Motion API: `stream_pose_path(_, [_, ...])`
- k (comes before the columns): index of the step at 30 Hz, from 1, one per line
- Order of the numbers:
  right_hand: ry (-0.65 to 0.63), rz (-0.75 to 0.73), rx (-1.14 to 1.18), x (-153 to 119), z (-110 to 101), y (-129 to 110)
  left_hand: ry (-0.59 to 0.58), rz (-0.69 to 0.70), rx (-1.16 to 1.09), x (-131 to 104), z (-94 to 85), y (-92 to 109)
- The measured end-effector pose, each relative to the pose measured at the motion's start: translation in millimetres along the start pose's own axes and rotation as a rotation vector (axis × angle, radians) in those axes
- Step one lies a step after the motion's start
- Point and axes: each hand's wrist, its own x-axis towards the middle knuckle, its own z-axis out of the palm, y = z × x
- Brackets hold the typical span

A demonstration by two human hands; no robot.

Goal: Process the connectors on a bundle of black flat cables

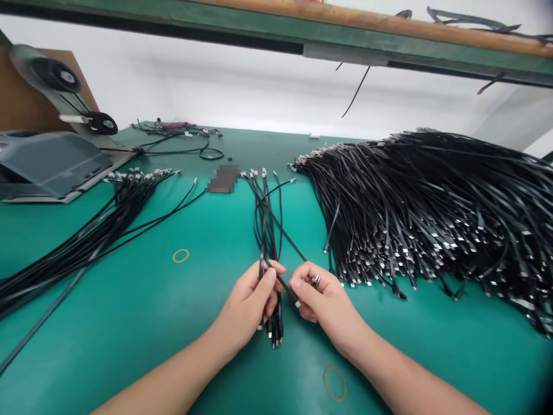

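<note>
Several thin black cables (pixel 268 230) run down the middle of the green table, their upper plugs fanned apart. My left hand (pixel 261 291) is closed round them near their lower ends, thumb on top, and metal plugs stick out below it. Just to the right, my right hand (pixel 313 291) pinches a black cable whose small metal plug shows by the fingers. A second metal tip shows above the right fingers. The two hands are close together, with a small gap between them.
A large pile of black cables (pixel 389 207) covers the right side. Another bundle (pixel 108 219) lies left, near a grey machine (pixel 52 164). Rubber bands (pixel 181 256) lie on the table (pixel 164 346). Tangled cables sit at the back, below a shelf (pixel 259 29).
</note>
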Motion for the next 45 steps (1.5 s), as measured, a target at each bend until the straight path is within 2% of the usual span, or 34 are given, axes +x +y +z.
stream_pose_path(6, [-0.099,0.06,-0.061,-3,0,2,0.041,0.019,-0.026,1,1.9,4])
stream_pose_path(13, [-0.163,0.033,-0.115,-2,0,0,0.067,0.068,-0.059,0,-0.2,6])
stream_pose_path(21, [-0.159,-0.009,-0.15,-3,-2,3,0.087,0.069,-0.028,1,-0.2,4])
stream_pose_path(23, [-0.072,-0.085,-0.122,-5,-1,5,0.106,0.077,-0.024,0,-0.1,3])
stream_pose_path(27, [0.22,-0.306,-0.081,-9,-2,5,0.154,0.075,-0.078,-1,-0.8,4])
stream_pose_path(31, [0.351,-0.428,-0.136,-11,-6,2,0.168,0.046,-0.127,-1,-3.1,6])
stream_pose_path(35, [0.264,-0.385,-0.33,-13,-2,-1,0.132,0.056,-0.181,-2,-3.1,7])
stream_pose_path(40, [-0.095,-0.266,-0.7,-17,11,-5,0.111,0.081,-0.193,-5,2.4,9])
stream_pose_path(42, [-0.149,-0.254,-0.748,-18,14,-4,0.108,0.079,-0.182,-6,3.3,10])
stream_pose_path(45, [-0.166,-0.234,-0.726,-17,14,-2,0.118,0.065,-0.163,-6,2.2,10])
